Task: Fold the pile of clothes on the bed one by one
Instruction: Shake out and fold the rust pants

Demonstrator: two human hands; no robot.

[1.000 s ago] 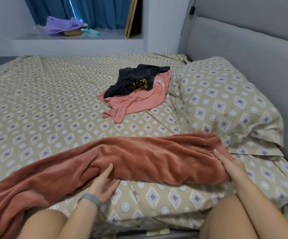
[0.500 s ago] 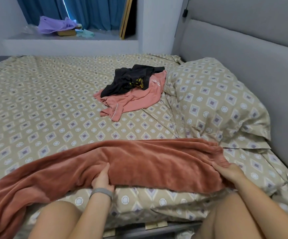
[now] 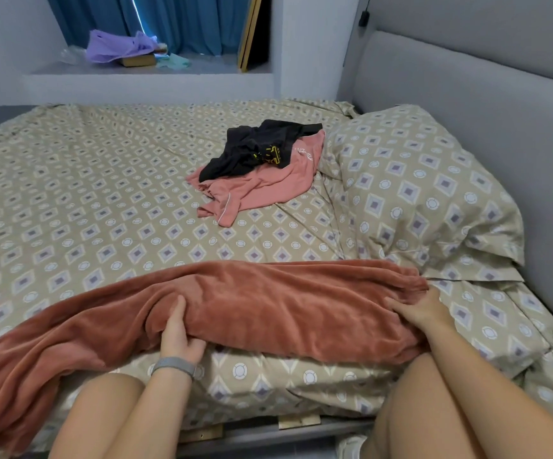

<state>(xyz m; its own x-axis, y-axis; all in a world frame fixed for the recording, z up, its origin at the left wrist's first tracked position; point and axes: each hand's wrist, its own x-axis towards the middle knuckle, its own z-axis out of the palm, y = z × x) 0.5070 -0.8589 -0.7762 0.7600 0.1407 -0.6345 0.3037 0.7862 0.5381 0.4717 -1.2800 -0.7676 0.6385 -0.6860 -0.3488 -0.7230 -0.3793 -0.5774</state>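
Left hand grips rust fleece garment on patterned bed beside grey headboard.

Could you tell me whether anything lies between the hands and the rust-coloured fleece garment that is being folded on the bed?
Nothing visible does. The left hand and right hand already grip the rust fleece garment; the black garment and pink garment lie farther back.

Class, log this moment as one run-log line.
step: folding rust fleece garment | left hand: grips near edge | right hand: holds right end | waiting: black garment, pink garment
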